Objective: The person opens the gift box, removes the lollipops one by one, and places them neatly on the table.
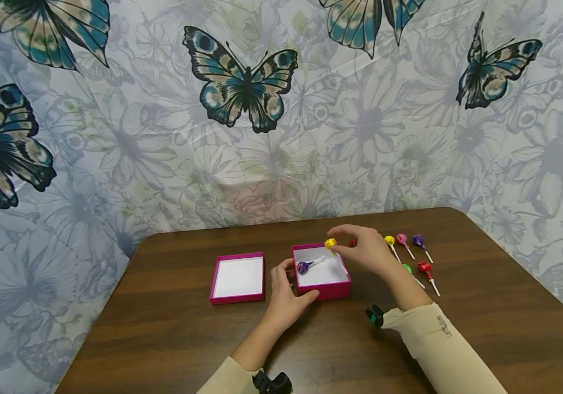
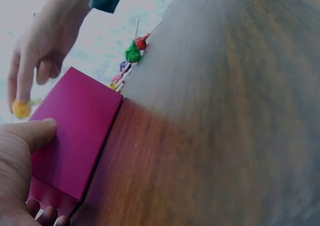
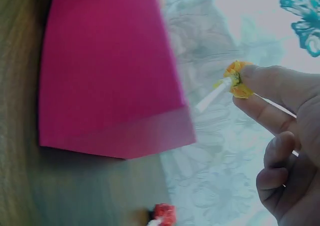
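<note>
A yellow-wrapped lollipop (image 3: pixel 235 80) is pinched by its wrapped head between the thumb and fingers of my right hand (image 1: pixel 362 249), over the back right of a magenta box (image 1: pixel 328 291). Its white stick points down toward the box in the right wrist view. My left hand (image 1: pixel 285 295) grips the box at its near left corner, thumb on the front wall (image 2: pixel 75 136) and fingers along the left side. Inside the box, a purple-wrapped lollipop (image 1: pixel 303 267) lies on the white bottom, stick toward the back right.
Left of the box lies its lid (image 1: pixel 238 277), white inside up. On the brown table (image 1: pixel 163 339) to the right are several lollipops: yellow (image 1: pixel 389 240), pink (image 1: pixel 401 239), purple (image 1: pixel 419 241), green (image 1: pixel 407 268) and red (image 1: pixel 425 267). Another red one (image 1: pixel 353 241) shows partly behind my right hand.
</note>
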Motion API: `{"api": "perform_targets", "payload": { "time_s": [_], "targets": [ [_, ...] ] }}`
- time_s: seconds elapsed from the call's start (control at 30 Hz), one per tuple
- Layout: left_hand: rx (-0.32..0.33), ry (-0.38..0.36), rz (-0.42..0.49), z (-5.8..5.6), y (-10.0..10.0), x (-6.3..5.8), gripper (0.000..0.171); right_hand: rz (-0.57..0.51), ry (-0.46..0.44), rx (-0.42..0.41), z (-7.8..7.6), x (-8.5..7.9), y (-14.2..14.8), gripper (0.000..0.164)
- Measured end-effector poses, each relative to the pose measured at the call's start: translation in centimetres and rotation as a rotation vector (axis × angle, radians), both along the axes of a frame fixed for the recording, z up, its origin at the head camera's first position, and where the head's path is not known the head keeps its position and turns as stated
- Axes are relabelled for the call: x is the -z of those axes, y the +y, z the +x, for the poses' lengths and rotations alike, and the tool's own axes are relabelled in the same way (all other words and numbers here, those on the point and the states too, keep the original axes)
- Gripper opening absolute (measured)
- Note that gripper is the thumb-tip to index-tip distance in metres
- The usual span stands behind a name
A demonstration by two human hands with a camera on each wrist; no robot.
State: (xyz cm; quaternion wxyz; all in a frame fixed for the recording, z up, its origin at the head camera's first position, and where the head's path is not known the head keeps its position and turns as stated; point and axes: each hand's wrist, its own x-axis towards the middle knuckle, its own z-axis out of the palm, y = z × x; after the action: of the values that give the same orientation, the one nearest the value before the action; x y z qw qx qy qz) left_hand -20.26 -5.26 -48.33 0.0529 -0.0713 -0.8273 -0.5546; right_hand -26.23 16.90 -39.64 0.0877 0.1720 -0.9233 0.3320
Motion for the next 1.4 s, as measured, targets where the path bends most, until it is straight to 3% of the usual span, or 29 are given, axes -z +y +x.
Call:
{"api": "perform_targets", "payload": {
  "time_s": [0.37,0.73,0.97,1.4],
  "targets": [
    [0.007,0.027,-0.013,0.1,0.1,0.3,0.090,-0.188,-0.055,-0.012,1.4,-1.8,3.7,0.025],
    [0.008,0.008,-0.015,0.1,0.1,0.5,0.090,-0.137,-0.093,0.041,2.6,-1.6,7.0,0.026],
    [0.020,0.011,-0.017,0.2,0.1,0.5,0.090,-0.085,-0.057,0.075,3.0,-0.6,9.0,0.023],
    [0.021,0.036,-0.010,-0.2,-0.1,0.4,0.088,-0.015,-0.121,0.064,2.0,0.9,11.5,0.024]
  ]
}}
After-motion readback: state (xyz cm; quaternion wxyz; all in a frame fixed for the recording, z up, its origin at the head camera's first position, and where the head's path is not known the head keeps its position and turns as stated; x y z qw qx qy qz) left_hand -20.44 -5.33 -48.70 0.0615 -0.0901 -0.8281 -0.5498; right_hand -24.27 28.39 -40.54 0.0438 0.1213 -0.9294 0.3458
